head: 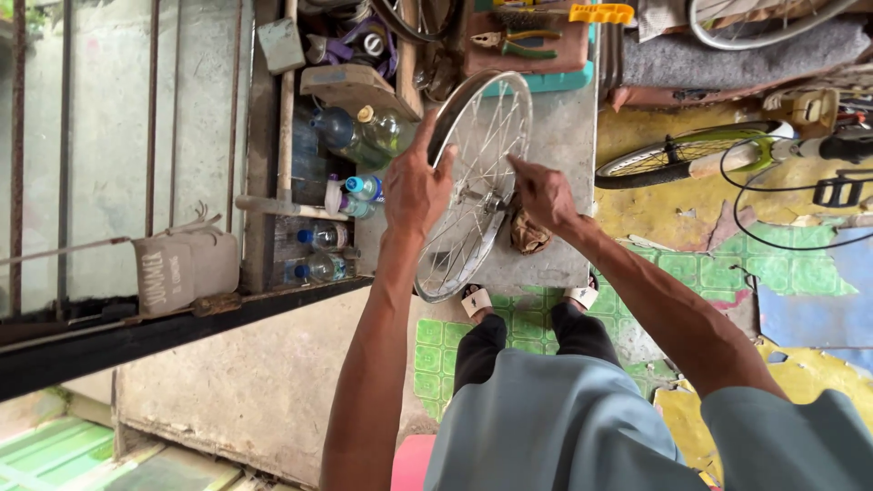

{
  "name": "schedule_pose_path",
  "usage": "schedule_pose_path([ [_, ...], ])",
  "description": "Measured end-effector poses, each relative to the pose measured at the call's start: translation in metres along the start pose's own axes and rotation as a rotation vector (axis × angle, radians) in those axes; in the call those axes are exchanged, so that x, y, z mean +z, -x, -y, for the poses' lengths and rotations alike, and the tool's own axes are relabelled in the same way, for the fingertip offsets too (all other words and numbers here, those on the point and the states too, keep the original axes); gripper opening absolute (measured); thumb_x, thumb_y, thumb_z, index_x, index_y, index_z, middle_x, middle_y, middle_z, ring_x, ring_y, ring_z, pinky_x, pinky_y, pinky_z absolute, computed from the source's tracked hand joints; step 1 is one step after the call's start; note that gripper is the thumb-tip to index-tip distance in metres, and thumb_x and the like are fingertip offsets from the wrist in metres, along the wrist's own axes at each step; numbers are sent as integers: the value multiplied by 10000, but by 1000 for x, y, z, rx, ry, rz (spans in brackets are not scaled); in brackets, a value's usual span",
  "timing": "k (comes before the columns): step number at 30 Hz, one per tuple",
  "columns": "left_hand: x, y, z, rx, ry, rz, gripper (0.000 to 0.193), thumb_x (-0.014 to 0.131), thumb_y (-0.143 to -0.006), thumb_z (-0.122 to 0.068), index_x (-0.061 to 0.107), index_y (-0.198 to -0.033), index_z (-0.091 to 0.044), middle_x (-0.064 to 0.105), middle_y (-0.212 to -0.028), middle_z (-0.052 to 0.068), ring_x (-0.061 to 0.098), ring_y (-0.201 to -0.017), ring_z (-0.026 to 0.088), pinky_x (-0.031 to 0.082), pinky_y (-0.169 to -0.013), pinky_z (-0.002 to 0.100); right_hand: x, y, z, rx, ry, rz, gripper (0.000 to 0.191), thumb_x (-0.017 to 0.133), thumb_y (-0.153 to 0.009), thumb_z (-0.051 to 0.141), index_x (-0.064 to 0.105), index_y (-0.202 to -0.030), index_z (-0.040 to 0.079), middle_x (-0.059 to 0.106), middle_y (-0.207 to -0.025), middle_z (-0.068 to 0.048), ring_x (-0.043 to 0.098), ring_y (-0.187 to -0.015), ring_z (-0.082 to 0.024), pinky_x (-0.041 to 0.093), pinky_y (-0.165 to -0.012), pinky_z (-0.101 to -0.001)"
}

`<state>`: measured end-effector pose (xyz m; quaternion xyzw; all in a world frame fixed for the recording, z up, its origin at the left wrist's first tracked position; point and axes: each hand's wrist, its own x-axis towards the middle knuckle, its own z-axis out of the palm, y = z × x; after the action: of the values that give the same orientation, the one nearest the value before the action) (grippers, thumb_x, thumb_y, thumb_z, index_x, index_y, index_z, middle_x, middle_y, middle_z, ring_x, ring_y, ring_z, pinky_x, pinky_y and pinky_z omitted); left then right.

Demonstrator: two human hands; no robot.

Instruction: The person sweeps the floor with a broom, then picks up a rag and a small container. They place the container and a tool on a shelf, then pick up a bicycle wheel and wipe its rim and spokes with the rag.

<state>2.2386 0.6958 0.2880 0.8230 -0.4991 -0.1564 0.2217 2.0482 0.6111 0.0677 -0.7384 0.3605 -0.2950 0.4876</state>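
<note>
Nearest the lens, pale grey-blue sleeves and lap, black trousers below them, white sandals on green patterned floor tiles.

Far left: rusty window bars over a frosted pane, grey cloth bag hanging off the dark sill.

Next right: wooden shelf crowded with plastic bottles, some blue-capped, one yellow-capped, smaller ones lower down.

Left hand wrapped over the rim of a spoked bicycle wheel, fingers curled round the metal edge, thumb on the near side, gripping firmly. Wheel bare of tyre, standing roughly on edge and tilted, resting on a grey concrete slab that serves as a bench.

Right hand just beside the hub, fingers drawn together and index pointing into the spokes; possibly pinching a spoke or a small part, hard to tell at this angle. Brown crumpled rag directly under that hand, on the slab.

At the slab's far end: red tray with green-handled pliers, yellow-handled brush beside it.

Right side: second wheel with tyre and green rim lying on worn yellow flooring, black cables looping nearby, dark grey mat above, edge of another rim on top of it.
</note>
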Motion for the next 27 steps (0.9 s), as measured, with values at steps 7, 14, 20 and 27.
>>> schedule_pose_path([
  [7, 1, 4, 0, -86, -48, 77, 668, 629, -1014, -339, 365, -1607, -182, 798, -974, 159, 769, -696, 247, 570, -974, 357, 0, -5, 38, 385, -425, 59, 409, 507, -1022, 123, 595, -1420, 83, 709, -841, -63, 499, -526, -78, 428, -409, -251],
  [14, -1, 5, 8, 51, 38, -69, 658, 655, -991, -325, 387, -1569, -161, 745, -1219, 157, 775, -752, 240, 560, -895, 408, -10, 5, 32, 226, -174, 226, 396, 508, -997, 112, 685, -1352, 110, 732, -835, -66, 529, -524, -88, 449, -408, -242],
  [20, 5, 7, 7, -12, -45, -9, 657, 640, -1017, -369, 385, -1591, -175, 774, -1082, 177, 767, -856, 276, 555, -960, 409, -3, -10, 19, -62, 36, -28, 397, 477, -1063, 101, 612, -1437, 90, 645, -724, -65, 426, -473, -98, 367, -375, -264],
  [27, 9, 4, 4, -32, -12, -20, 649, 620, -996, -345, 388, -1574, -162, 779, -1063, 139, 767, -916, 277, 567, -920, 405, 9, 2, 13, -305, 385, 0, 402, 461, -1075, 98, 657, -1418, 171, 609, -712, -40, 361, -429, -118, 302, -330, -294],
])
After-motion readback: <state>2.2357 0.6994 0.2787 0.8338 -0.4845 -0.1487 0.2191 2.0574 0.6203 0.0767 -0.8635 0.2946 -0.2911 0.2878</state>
